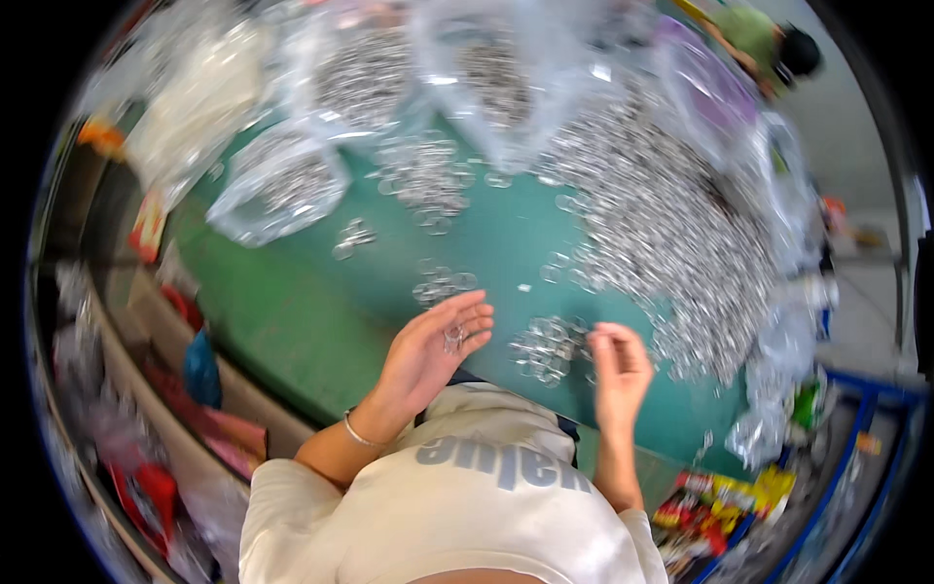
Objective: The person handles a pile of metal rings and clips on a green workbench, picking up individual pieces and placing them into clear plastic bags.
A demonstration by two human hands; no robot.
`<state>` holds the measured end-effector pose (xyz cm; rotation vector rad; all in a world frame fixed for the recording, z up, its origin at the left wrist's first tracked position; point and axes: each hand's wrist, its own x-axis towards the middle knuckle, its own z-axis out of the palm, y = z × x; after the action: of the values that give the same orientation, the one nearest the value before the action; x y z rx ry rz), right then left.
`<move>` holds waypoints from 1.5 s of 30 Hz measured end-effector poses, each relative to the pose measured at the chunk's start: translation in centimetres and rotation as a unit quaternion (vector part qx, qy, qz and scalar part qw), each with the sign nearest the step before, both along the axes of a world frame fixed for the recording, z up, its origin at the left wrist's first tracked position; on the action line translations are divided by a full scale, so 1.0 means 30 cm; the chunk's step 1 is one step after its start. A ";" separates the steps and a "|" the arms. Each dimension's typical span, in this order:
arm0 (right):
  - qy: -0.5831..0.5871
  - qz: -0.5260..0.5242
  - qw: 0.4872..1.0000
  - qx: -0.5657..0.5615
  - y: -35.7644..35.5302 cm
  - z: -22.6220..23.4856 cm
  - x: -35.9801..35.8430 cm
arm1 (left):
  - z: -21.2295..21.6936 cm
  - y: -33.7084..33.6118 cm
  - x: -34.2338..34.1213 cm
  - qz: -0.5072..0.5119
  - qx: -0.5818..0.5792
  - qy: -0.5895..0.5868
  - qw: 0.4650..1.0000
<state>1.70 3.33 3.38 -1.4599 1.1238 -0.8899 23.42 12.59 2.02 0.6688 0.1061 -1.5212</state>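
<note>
My left hand [435,348] is half curled, palm turned inward, with a few small shiny metal rings [453,338] lying in it. Just beyond its fingertips lies a small cluster of rings [440,283] on the green tabletop [501,238]. My right hand [621,367] pinches thumb against fingers at the right edge of a loose heap of rings [545,348]. What looks like a metal ring shows at those fingertips, blurred. The two hands are apart, with the heap between them.
A broad pile of rings [671,234] covers the table's right side. Clear plastic bags of rings [365,83] stand along the back, with smaller ring groups [425,180] before them. Cardboard [209,389] borders the left; a blue metal frame [866,419] stands right. Another person [759,44] is at far right.
</note>
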 end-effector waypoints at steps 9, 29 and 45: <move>0.189 0.053 0.941 -0.277 0.114 -0.028 -0.081 | 0.042 -0.190 -0.303 -0.286 -0.055 0.002 0.957; 0.499 -0.456 0.684 -0.275 0.124 -0.150 -0.915 | -0.070 -0.108 -0.293 -0.050 -0.119 -0.710 0.692; 0.182 0.194 0.945 -0.187 0.004 -0.112 -0.220 | -0.080 -0.112 -0.282 -0.073 -0.196 -0.733 0.647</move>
<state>-4.89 3.45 0.02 -2.1404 0.9003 -0.5833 14.96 9.23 -0.37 1.3651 -1.5060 -0.6781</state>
